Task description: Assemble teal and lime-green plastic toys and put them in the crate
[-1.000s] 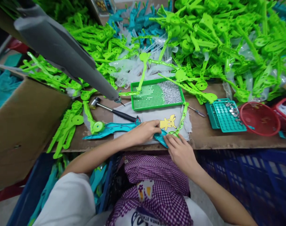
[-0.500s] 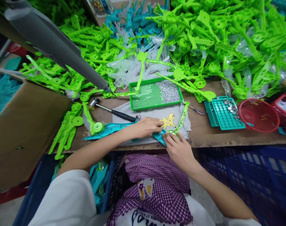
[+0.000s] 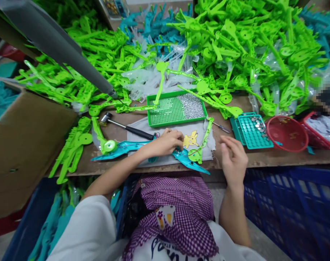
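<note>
A long teal plastic shell [image 3: 127, 146] lies along the front of the table on a grey cloth. My left hand [image 3: 168, 142] is closed over its middle, fingers curled, hiding that part. To the right of the hand the teal piece [image 3: 193, 165] carries on to a pointed tip past the table edge. A green plastic arm with a round disc [image 3: 194, 155] lies against that end, with a thin wire along it. At the left end sits another green disc [image 3: 110, 146]. My right hand [image 3: 234, 159] is raised right of the cloth, fingers stretched, with nothing visible in it.
Behind the cloth stands a green tray of small metal screws [image 3: 192, 106]. A hammer [image 3: 135, 131] lies left, a screwdriver [image 3: 221, 127] right. Further right are a teal tray of metal discs [image 3: 259, 132] and a red bowl [image 3: 287, 135]. Green parts [image 3: 235, 47] are heaped behind.
My right hand has let go of the green disc end and moved right, away from the teal shell. My left hand stays over the middle. The view has shifted slightly.
</note>
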Demonstrator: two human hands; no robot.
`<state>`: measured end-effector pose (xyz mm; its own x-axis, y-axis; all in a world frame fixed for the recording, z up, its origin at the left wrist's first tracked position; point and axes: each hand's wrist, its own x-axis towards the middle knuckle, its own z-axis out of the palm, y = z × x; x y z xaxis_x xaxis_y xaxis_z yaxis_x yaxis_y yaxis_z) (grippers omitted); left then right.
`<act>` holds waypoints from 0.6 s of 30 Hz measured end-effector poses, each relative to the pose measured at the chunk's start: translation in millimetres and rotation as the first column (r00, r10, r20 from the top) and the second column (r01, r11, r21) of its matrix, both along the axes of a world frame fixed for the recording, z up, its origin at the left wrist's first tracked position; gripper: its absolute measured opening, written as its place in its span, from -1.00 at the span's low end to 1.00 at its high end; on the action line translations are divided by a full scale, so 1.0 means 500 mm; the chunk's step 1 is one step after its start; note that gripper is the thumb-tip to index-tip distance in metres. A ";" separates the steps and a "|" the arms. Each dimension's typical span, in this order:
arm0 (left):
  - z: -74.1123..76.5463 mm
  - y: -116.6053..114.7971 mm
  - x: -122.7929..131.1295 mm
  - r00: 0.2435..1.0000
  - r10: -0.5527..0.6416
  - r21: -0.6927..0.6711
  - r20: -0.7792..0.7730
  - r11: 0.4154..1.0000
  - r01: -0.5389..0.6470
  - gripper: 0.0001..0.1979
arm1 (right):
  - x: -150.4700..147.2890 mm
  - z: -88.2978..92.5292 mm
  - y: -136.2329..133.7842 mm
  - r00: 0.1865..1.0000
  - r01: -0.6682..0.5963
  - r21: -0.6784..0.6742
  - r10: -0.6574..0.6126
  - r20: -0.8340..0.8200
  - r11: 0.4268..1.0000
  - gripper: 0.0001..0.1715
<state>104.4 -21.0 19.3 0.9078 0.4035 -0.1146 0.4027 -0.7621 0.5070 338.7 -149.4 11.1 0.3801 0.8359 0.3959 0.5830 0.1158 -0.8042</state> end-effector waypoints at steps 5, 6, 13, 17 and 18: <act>0.034 -0.010 0.040 0.978 0.096 -0.158 0.187 0.985 -0.067 -0.72 | -0.006 0.044 0.083 0.982 0.085 0.091 -0.069 -0.175 0.992 -0.72; 0.038 -0.011 0.052 0.974 0.108 -0.186 0.199 0.980 -0.070 -0.73 | -0.014 0.055 0.100 0.977 0.083 0.120 -0.057 -0.205 0.989 -0.71; 0.013 0.015 0.073 0.995 -0.092 -0.353 0.037 0.930 0.100 -0.67 | -0.026 0.035 0.086 0.984 -0.158 0.008 0.158 -0.084 0.987 -0.73; -0.015 0.016 0.056 0.993 -0.095 -0.388 0.074 0.914 0.116 -0.56 | 0.007 -0.038 0.012 0.986 -0.166 -0.163 0.167 -0.007 0.973 -0.73; -0.019 0.013 0.055 0.994 -0.073 -0.386 0.083 0.917 0.100 -0.55 | 0.013 -0.052 0.000 0.993 -0.118 -0.167 0.121 0.009 0.979 -0.73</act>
